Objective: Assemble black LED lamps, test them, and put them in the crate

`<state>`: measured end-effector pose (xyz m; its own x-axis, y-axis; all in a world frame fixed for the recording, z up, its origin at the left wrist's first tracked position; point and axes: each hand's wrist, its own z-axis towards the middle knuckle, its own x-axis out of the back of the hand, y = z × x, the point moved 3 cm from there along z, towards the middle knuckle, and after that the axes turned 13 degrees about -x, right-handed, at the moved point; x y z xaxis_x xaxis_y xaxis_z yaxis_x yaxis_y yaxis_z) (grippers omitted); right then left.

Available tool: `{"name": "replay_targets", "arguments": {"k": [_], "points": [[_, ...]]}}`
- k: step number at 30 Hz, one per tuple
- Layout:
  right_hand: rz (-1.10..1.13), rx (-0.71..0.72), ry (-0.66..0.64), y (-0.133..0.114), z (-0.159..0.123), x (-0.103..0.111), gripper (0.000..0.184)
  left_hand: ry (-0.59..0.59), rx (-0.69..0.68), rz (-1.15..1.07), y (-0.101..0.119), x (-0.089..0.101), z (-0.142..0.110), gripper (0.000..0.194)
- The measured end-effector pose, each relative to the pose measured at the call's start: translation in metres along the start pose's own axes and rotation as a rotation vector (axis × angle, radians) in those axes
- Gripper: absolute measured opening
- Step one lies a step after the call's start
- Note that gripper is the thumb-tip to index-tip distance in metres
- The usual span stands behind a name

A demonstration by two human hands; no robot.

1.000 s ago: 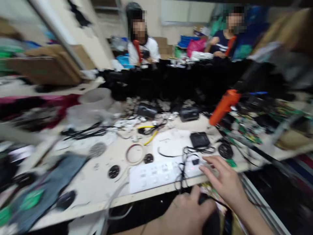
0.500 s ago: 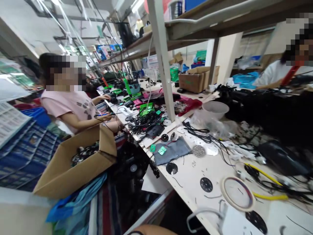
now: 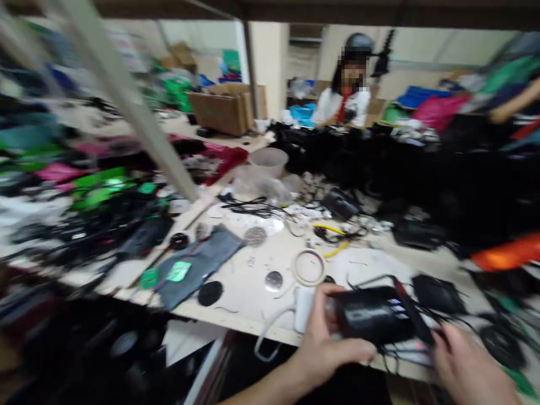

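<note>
My left hand (image 3: 320,346) is wrapped round one end of a shiny black cylinder (image 3: 373,315), held lying sideways above the table's front edge. Fingers and thumb grip it from the left. My right hand (image 3: 468,360), blurred, is closed on a slim black stick-shaped tool (image 3: 415,318) with a reddish part, whose kind I cannot make out. The tool slants across the right end of the cylinder; whether they touch is unclear. Thin dark wires hang about that end. Behind my left hand lie a roll of tape (image 3: 296,270) and a white block (image 3: 301,309).
Yellow-handled pliers (image 3: 336,251) lie beyond the tape. A grey pouch (image 3: 198,264) with a green circuit board (image 3: 178,271) lies left. A slanting post (image 3: 126,107) and an overhead shelf frame the view. Dark material (image 3: 442,180) is heaped at right. Another person (image 3: 343,104) sits opposite.
My view has swung right. Both my hands, with the black cylinder and the stick-shaped tool, now show at lower right. The co-worker at left has left the view.
</note>
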<state>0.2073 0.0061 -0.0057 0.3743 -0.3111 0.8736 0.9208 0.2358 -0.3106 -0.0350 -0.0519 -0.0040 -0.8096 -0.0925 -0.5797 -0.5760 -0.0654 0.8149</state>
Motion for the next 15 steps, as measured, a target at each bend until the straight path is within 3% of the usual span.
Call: {"name": "replay_targets", "arguments": {"k": [3,8,12,15], "points": [[-0.213,0.009,-0.045,-0.011,-0.004,0.012,0.034,-0.047,-0.067,0.082,0.014,0.002,-0.002,0.071],[-0.243,-0.242,-0.096,-0.036,0.006,0.017,0.029,0.037,-0.108,0.169,0.014,0.005,-0.005,0.064],[0.081,-0.530,-0.161,-0.036,0.009,0.031,0.024,0.119,-0.143,0.225,0.017,0.009,-0.003,0.060],[0.667,-0.700,-0.143,-0.033,0.006,0.044,0.024,0.129,-0.107,0.222,0.023,0.008,0.000,0.059]]}}
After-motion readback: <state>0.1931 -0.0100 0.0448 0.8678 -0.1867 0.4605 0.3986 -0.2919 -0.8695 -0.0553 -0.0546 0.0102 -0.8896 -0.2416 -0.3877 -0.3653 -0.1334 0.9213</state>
